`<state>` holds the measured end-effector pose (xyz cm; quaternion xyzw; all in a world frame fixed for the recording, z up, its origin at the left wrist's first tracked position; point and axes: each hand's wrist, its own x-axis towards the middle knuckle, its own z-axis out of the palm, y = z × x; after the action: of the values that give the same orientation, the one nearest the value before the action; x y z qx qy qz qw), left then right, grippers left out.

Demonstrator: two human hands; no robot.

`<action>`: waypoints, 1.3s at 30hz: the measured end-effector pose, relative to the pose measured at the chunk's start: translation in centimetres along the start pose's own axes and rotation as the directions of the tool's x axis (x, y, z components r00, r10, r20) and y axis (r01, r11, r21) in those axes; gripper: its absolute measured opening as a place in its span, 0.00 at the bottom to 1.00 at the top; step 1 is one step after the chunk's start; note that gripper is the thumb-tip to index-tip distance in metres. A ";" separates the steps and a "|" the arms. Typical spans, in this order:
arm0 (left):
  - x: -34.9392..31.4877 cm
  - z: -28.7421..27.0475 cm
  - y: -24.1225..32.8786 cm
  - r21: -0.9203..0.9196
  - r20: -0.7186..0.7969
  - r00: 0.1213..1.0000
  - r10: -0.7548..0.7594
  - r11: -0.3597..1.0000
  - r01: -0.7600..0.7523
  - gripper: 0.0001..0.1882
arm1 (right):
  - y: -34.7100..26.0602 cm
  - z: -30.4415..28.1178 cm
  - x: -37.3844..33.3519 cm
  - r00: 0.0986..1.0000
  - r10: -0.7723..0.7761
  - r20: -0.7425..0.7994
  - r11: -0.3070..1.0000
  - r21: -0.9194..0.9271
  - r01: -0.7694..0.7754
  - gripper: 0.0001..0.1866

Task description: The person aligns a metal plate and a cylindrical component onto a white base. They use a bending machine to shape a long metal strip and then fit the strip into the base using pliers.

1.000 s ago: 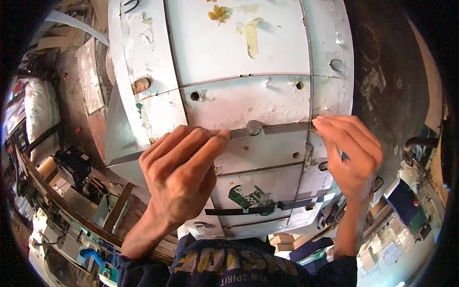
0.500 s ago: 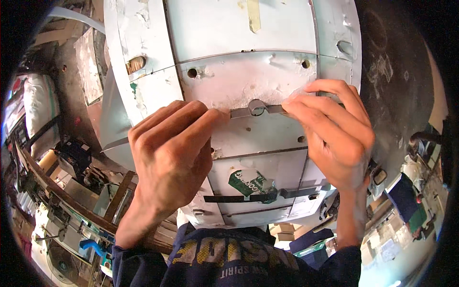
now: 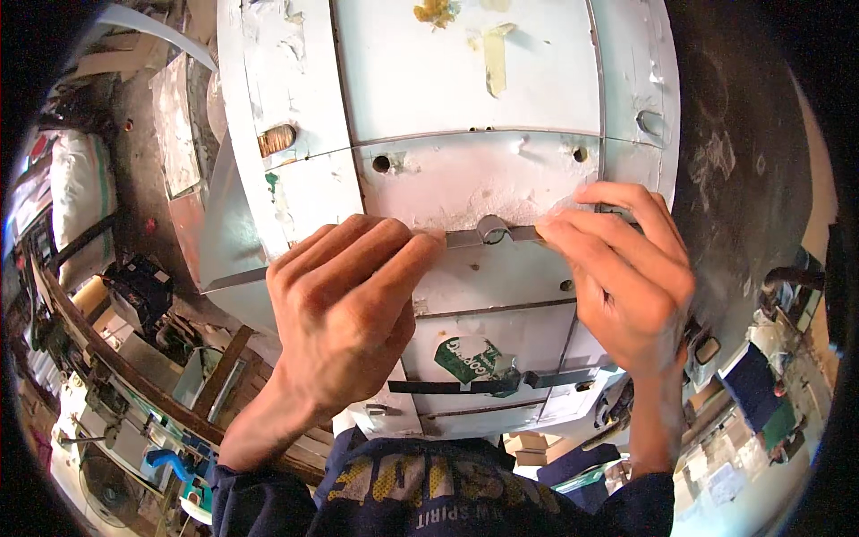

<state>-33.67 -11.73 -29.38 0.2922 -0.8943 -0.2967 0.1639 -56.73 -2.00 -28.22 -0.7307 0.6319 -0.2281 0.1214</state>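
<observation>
A thin grey metal strip (image 3: 465, 238) with a curled loop near its middle stretches sideways between my two hands, over the white worktop. My left hand (image 3: 344, 300) is closed, its thumb and forefinger pinching the strip's left part. At the strip's other end, the fingertips of my right hand (image 3: 626, 277) grip it just right of the loop. The strip's outer ends are hidden behind my fingers. Closer to my body, a similar dark strip (image 3: 447, 387) with a small bend lies on the worktop, partly across a green-and-white sticker (image 3: 472, 360).
The white panelled worktop (image 3: 465, 80) has seams, round holes and slots, and a yellowish tape piece (image 3: 495, 61) at its far side. A grey sheet-metal piece (image 3: 234, 219) juts out at its left. Further left are a white sack (image 3: 82, 201) and a black box (image 3: 139, 291).
The worktop, strip and hands appear slightly lower and further right in view, as my view has shifted. Both hands keep their hold on the strip.
</observation>
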 end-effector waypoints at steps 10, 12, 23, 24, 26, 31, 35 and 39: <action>-0.7 -3.5 3.2 -0.005 0.012 0.999 -0.051 0.999 0.051 0.14 | -2.3 -3.7 0.2 0.991 -0.108 -0.078 0.992 -0.078 0.102 0.14; -1.6 -6.5 5.5 -0.047 -0.069 0.994 -0.086 0.995 0.083 0.13 | -4.9 -6.5 0.6 0.977 -0.191 -0.097 0.967 -0.190 0.170 0.13; -15.4 -20.0 11.6 -0.783 0.361 0.837 -0.412 0.354 0.512 0.11 | -21.6 -14.0 1.6 0.843 -0.520 -0.137 0.813 -0.381 0.439 0.16; -17.2 -21.1 12.3 -0.811 0.295 0.846 -0.444 0.351 0.468 0.11 | -23.4 -13.8 1.9 0.825 -0.545 -0.150 0.800 -0.388 0.458 0.15; -20.5 -23.1 12.5 -0.825 0.233 0.862 -0.450 0.377 0.421 0.11 | -27.2 -13.3 2.7 0.795 -0.583 -0.169 0.776 -0.406 0.483 0.15; -32.5 -27.9 10.6 -0.776 -0.113 0.791 -0.601 0.550 0.308 0.11 | -39.1 -7.4 5.9 0.703 -0.672 -0.233 0.733 -0.342 0.588 0.21; -45.7 -32.0 8.0 -0.748 -0.476 0.474 -0.741 0.625 0.224 0.11 | -52.3 0.4 7.7 0.576 -0.748 -0.328 0.638 -0.117 0.761 0.21; -60.8 -35.3 4.2 -0.578 -0.761 0.137 -0.634 0.759 0.299 0.15 | -62.9 10.1 8.1 0.554 -0.824 -0.115 0.514 0.258 0.818 0.16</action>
<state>28.15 13.35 -6.80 0.6455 -0.4319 -0.2324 0.5855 3.58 -0.18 -6.17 -0.9192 0.1711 -0.3374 0.1089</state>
